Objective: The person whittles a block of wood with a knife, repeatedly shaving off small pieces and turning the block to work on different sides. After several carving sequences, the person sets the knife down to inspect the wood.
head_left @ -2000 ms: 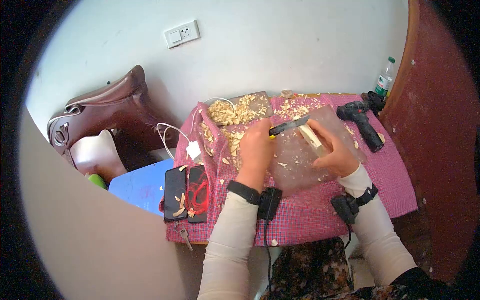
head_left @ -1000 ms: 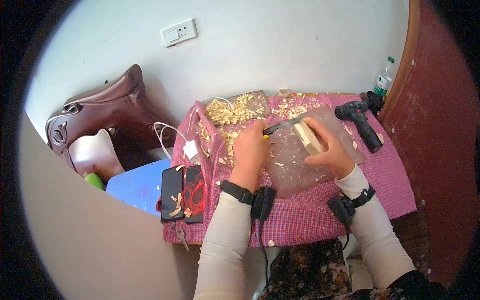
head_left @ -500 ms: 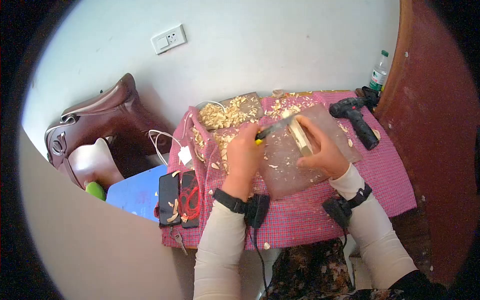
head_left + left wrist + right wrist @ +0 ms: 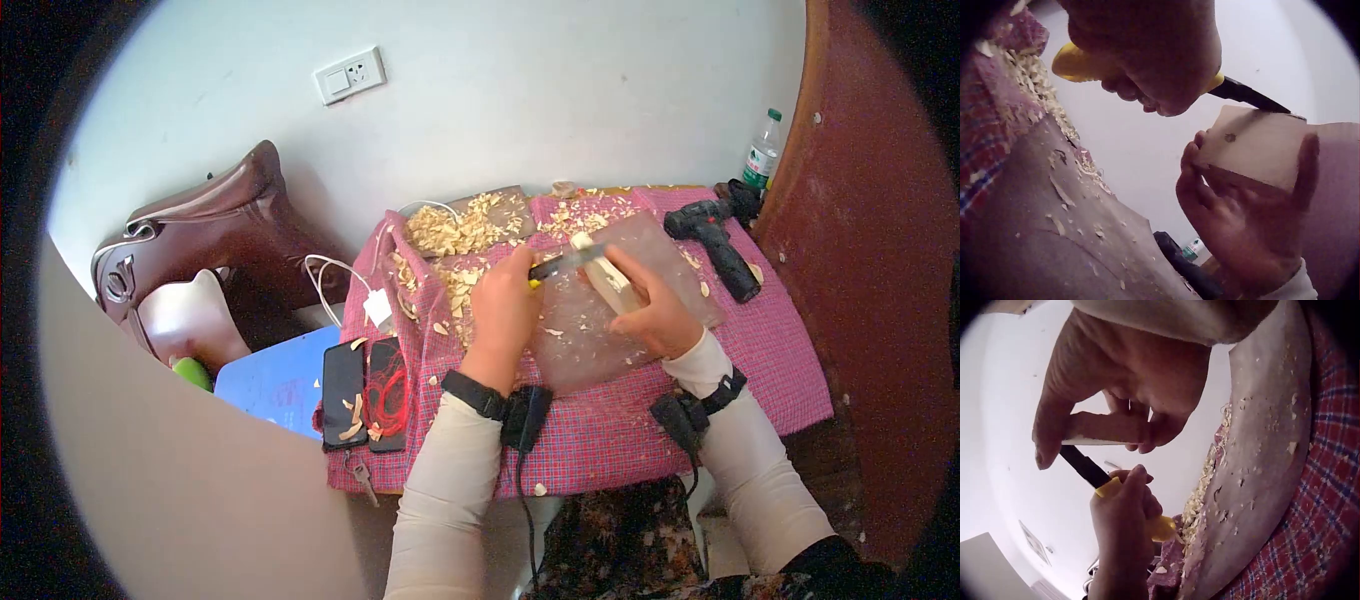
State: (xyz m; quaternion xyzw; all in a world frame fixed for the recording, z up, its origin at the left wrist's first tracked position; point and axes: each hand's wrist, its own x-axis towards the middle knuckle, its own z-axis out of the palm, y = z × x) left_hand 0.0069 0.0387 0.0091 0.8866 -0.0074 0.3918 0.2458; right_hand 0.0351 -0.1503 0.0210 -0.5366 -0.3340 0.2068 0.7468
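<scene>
My left hand [image 4: 503,305] grips the yellow handle of a utility knife [image 4: 1077,64]. Its dark blade [image 4: 1087,467] reaches across to a pale wooden block [image 4: 612,286]. In the left wrist view the blade lies along the upper edge of that block, whose flat face carries a small dark knot. My right hand [image 4: 660,312] holds the block by its sides between thumb and fingers, tilted above a grey-brown board [image 4: 575,365]. Part of the knife handle is hidden inside the left fist.
Heaps of wood shavings [image 4: 450,232] cover the back left of the pink checked cloth [image 4: 770,375]. A black cordless drill [image 4: 722,250] lies at the right, with a bottle [image 4: 762,155] behind it. Phones [image 4: 344,390], red string [image 4: 388,392] and a key [image 4: 364,482] lie at the left.
The knife blade has shifted along and over the upper end of the block, with the left hand moving back and forth slightly. Both hands keep their holds, and the head view has swayed a little.
</scene>
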